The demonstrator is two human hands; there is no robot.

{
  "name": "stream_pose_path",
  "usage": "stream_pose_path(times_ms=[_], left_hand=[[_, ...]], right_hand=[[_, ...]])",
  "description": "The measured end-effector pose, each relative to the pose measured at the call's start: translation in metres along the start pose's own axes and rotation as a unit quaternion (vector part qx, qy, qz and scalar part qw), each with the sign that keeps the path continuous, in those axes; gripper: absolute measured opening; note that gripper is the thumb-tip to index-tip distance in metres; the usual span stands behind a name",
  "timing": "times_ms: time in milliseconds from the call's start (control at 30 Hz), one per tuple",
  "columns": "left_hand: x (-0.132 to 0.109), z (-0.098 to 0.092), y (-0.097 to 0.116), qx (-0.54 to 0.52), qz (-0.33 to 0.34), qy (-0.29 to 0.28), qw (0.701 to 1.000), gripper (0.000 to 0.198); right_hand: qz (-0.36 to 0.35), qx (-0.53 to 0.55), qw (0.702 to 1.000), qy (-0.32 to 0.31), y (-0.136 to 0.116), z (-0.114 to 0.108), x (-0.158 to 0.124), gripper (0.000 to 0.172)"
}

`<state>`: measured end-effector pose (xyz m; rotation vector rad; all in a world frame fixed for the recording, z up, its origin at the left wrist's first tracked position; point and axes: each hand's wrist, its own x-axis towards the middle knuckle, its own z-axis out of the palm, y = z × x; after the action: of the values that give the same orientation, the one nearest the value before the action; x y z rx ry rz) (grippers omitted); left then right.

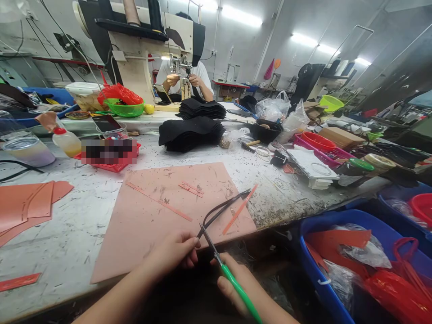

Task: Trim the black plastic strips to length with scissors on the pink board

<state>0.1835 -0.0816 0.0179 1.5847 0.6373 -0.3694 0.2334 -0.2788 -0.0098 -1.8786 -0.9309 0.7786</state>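
Note:
My left hand [184, 249] pinches the near end of a thin black strap [221, 206], which loops away over the mat and back. In my right hand [238, 281] is a pair of scissors with green handles [240, 290]. Their blades [208, 238] are parted around the strap close to my left fingertips. Beneath lies a pinkish mat [145, 225] on the table's front edge. Narrow orange strips rest on it: a long strip [158, 201], short pieces [191, 189], and another strip [240, 209] right of the strap.
Stacked black pieces [191, 134] lie behind the mat. A red basket [116, 166] is at left, near orange panels [25, 204]. A notebook [312, 164] and a black bowl [266, 130] stand right. Below the edge is a blue tub [313, 270]. A co-worker [202, 74] sits at a sewing machine.

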Motion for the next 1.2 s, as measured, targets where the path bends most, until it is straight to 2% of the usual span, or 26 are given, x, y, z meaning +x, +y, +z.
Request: stream_pose_path(times_ms=[300, 500, 733, 867, 967, 1033, 1100, 1167, 1200], left_hand=[[-0.002, 0.000, -0.001, 0.000, 0.007, 0.016, 1.000, 0.035], [-0.005, 0.001, 0.001, -0.009, 0.013, 0.026, 1.000, 0.033], [-0.006, 0.002, 0.002, -0.006, 0.014, 0.029, 0.999, 0.032], [-0.014, -0.002, 0.002, -0.004, 0.015, 0.036, 0.999, 0.034], [-0.033, -0.016, -0.005, -0.020, 0.023, 0.062, 0.998, 0.035], [-0.048, -0.028, -0.015, -0.038, 0.030, 0.099, 0.994, 0.036], [-0.062, -0.037, -0.027, -0.057, 0.034, 0.153, 0.986, 0.036], [-0.072, -0.042, -0.039, -0.069, 0.033, 0.202, 0.976, 0.036], [-0.076, -0.042, -0.043, -0.071, 0.031, 0.216, 0.973, 0.036]], right_hand=[[0.021, 0.004, 1.000, 0.014, 0.001, 0.000, 0.002, 0.055], [0.029, 0.047, 0.998, -0.011, -0.002, -0.003, 0.001, 0.050], [0.030, 0.096, 0.995, 0.010, -0.003, 0.000, 0.004, 0.051], [0.048, 0.117, 0.991, -0.033, 0.008, 0.001, 0.000, 0.056], [0.075, 0.167, 0.980, -0.084, 0.016, -0.013, -0.009, 0.066], [0.102, 0.180, 0.977, -0.050, 0.019, -0.036, -0.012, 0.070], [0.143, 0.132, 0.979, 0.064, 0.024, -0.071, -0.008, 0.069], [0.175, -0.015, 0.965, 0.192, 0.032, -0.113, 0.004, 0.071], [0.206, -0.139, 0.935, 0.254, 0.037, -0.135, 0.012, 0.070]])
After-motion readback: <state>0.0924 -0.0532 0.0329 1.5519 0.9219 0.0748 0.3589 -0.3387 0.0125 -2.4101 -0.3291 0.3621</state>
